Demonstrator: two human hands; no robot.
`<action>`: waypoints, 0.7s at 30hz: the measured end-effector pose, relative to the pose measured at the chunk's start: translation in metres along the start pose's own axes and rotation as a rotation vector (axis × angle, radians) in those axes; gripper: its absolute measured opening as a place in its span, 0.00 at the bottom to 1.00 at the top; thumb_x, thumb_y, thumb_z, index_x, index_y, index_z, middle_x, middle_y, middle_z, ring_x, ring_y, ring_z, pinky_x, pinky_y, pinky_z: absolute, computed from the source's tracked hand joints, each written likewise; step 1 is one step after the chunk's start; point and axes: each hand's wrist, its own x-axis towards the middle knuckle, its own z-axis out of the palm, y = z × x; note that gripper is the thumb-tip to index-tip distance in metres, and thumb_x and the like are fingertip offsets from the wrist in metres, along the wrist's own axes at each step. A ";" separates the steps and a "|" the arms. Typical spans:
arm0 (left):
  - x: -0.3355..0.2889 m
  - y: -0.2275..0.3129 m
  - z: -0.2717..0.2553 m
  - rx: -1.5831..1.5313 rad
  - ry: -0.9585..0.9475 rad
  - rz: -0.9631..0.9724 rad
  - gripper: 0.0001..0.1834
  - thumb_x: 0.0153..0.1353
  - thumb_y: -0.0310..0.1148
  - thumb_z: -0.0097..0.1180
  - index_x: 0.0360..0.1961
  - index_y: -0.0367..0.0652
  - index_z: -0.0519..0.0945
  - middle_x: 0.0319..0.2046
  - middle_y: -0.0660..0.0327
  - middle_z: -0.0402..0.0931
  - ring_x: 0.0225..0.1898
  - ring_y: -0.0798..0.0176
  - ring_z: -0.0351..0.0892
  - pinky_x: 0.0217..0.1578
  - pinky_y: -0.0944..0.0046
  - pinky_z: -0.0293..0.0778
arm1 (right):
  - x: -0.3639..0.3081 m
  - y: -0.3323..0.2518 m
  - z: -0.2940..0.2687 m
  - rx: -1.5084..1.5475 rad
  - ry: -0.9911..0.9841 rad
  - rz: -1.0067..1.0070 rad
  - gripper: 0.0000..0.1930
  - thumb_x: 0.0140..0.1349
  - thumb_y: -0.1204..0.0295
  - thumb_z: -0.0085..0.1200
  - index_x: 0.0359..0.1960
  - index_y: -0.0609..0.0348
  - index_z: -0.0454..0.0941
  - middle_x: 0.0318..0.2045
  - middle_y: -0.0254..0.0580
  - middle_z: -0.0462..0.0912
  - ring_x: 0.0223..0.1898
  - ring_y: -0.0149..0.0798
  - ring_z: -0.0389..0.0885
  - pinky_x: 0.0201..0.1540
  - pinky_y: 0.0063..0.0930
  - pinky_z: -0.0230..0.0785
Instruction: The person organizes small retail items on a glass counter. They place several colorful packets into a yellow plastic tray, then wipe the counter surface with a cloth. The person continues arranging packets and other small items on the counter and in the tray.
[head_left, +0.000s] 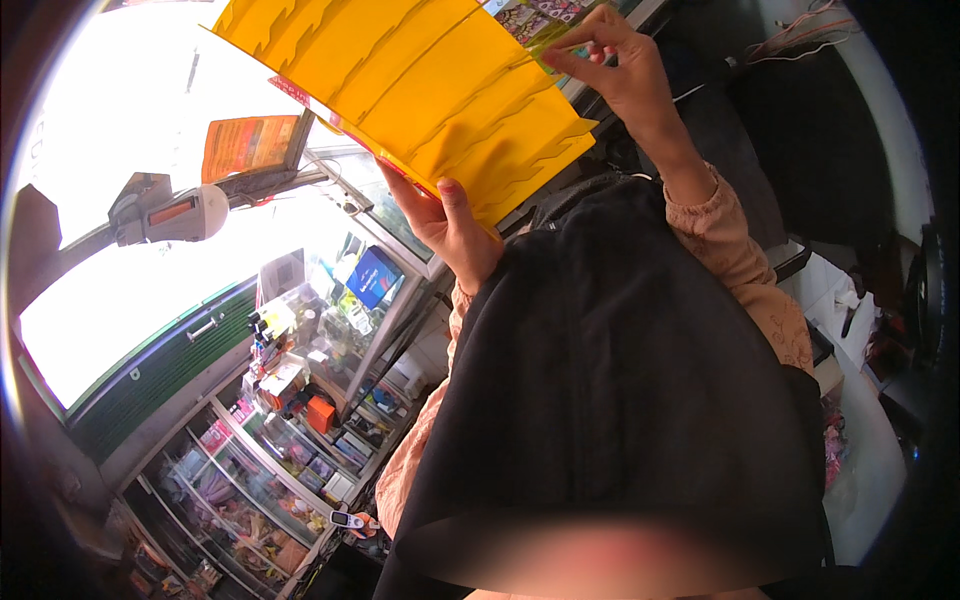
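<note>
Black garment (pixel 620 370) below the yellow slotted panel (pixel 400 80), left hand (pixel 452 228) gripping the panel's lower edge between thumb and fingers, right hand (pixel 630 78) by the panel's right edge, fingertips pinched together, anything between them too small to tell

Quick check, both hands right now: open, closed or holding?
Left hand: closed on the yellow panel, thumb on its face.
Right hand: fingertips drawn together near the panel's right edge; whether they hold anything cannot be told.

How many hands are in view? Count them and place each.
2: the left hand gripping the lower part of the yellow panel, the right hand at its right edge. No other hand shows.
</note>
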 end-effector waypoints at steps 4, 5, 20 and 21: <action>-0.001 0.000 0.000 -0.009 -0.019 -0.004 0.40 0.64 0.31 0.57 0.72 0.39 0.49 0.70 0.54 0.55 0.67 0.61 0.59 0.66 0.61 0.53 | 0.003 0.002 -0.005 -0.015 -0.051 0.086 0.11 0.50 0.64 0.71 0.30 0.55 0.86 0.26 0.29 0.69 0.29 0.26 0.65 0.31 0.23 0.57; -0.001 -0.001 0.000 -0.001 -0.015 0.000 0.40 0.64 0.31 0.57 0.72 0.39 0.49 0.70 0.54 0.55 0.67 0.61 0.59 0.66 0.61 0.54 | 0.004 0.003 -0.004 -0.022 -0.070 0.045 0.11 0.50 0.64 0.71 0.30 0.55 0.86 0.25 0.29 0.69 0.29 0.26 0.65 0.31 0.23 0.57; 0.000 -0.001 -0.003 0.035 -0.024 0.015 0.41 0.64 0.33 0.59 0.72 0.38 0.49 0.69 0.53 0.56 0.67 0.61 0.59 0.65 0.61 0.55 | 0.010 0.009 -0.009 0.033 -0.147 0.212 0.13 0.48 0.62 0.73 0.29 0.56 0.86 0.27 0.30 0.70 0.31 0.28 0.66 0.33 0.24 0.57; 0.001 -0.001 -0.003 0.029 -0.025 0.019 0.42 0.64 0.33 0.59 0.72 0.38 0.49 0.69 0.53 0.55 0.67 0.61 0.59 0.65 0.61 0.54 | 0.010 0.008 -0.009 0.062 -0.141 0.271 0.13 0.48 0.61 0.73 0.29 0.56 0.86 0.26 0.30 0.69 0.31 0.28 0.66 0.32 0.24 0.57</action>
